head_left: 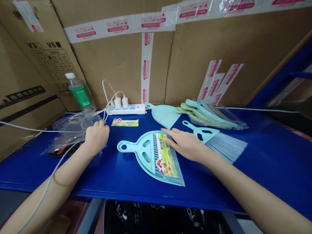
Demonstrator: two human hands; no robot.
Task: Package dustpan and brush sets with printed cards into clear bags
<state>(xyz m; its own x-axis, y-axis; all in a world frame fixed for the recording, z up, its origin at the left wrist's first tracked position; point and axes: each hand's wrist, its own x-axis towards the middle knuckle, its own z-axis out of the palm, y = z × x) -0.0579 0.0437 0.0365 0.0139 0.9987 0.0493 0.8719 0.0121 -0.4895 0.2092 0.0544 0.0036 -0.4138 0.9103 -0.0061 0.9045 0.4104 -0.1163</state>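
A clear plastic bag [68, 125] lies at the left, crumpled, and my left hand [97, 136] is closed on its edge. In front of me a light blue hand brush [143, 152] rests on a matching dustpan [146, 136]. A printed label card [167, 159] lies across the bristles. My right hand [186, 144] is open, its fingers stretched over the card's upper end and the dustpan rim; whether they press on it I cannot tell. Just beyond that hand lies a second brush [226, 146], grey bristles pointing right.
At the back are another dustpan [165, 114], bagged green and blue sets [209, 113], a power strip [134, 109] with chargers, and a second label card [124, 122]. A bottle [79, 92] stands by the cardboard wall [117, 61]. A white cable [46, 188] crosses my left forearm.
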